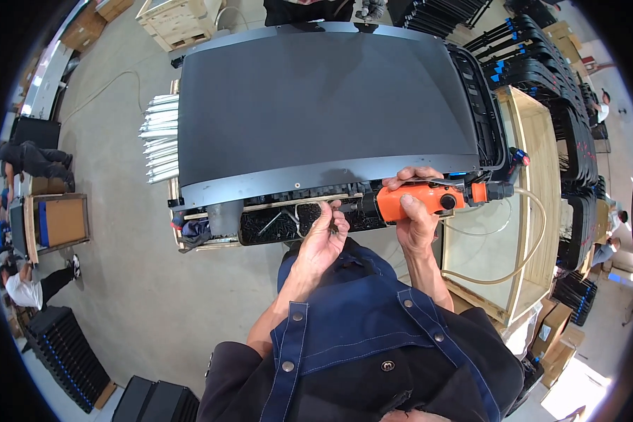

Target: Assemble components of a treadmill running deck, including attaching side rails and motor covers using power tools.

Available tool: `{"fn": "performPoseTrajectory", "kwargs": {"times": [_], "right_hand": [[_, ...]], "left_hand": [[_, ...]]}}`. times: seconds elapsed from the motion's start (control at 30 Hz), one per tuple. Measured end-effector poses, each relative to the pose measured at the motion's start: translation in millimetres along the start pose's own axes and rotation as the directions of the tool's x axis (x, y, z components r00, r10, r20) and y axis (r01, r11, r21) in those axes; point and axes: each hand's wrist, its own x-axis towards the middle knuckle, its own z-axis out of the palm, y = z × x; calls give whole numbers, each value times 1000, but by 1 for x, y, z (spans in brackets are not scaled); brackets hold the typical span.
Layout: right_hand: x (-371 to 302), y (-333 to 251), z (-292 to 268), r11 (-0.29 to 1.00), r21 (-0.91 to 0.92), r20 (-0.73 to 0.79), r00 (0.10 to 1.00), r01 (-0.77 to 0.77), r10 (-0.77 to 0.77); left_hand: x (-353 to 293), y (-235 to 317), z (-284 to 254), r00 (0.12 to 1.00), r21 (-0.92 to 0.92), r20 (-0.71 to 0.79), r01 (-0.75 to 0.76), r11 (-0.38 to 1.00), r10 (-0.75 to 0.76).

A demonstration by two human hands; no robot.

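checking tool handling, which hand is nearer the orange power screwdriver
Right. The right hand is wrapped around the orange power screwdriver; the left hand is off to its left, fingers at the machine's black lower edge.

A large treadmill belt (316, 105) fills the upper middle of the frame, dark grey and matt, like rubberised fabric, framed by smooth grey side rails (316, 177) with a dull painted-metal sheen. Below it, toward the centre, the open motor bay (288, 219) shows black plastic and thin pale wires. The right hand (415, 218) grips a pneumatic screwdriver (418, 199) of glossy orange plastic with black ends, trailing a translucent, smooth air hose (531, 246). The left hand (323, 239) is bare. At right, a crate (534, 141) of pale raw wood. At left, a bundle of shiny metal tubes (158, 137). At the bottom, a blue denim apron (352, 330) with metal snaps. The floor (119, 281) is matt grey concrete.
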Motion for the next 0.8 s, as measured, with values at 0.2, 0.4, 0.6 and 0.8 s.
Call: {"fn": "performPoseTrajectory", "kwargs": {"times": [0.2,0.4,0.6,0.8], "right_hand": [[-9,13,43,985,-133,82,992,106,-96],[-5,25,68,935,-292,228,964,201,-136],[4,46,89,908,-361,193,969,213,-151],[16,68,111,851,-477,326,944,219,-60]], "left_hand": [[-10,28,1,993,157,86,-97,983,84],[-9,47,12,993,318,6,-111,942,115],[4,69,12,996,126,70,38,991,-47],[18,80,1,992,22,82,92,996,-93]]}}
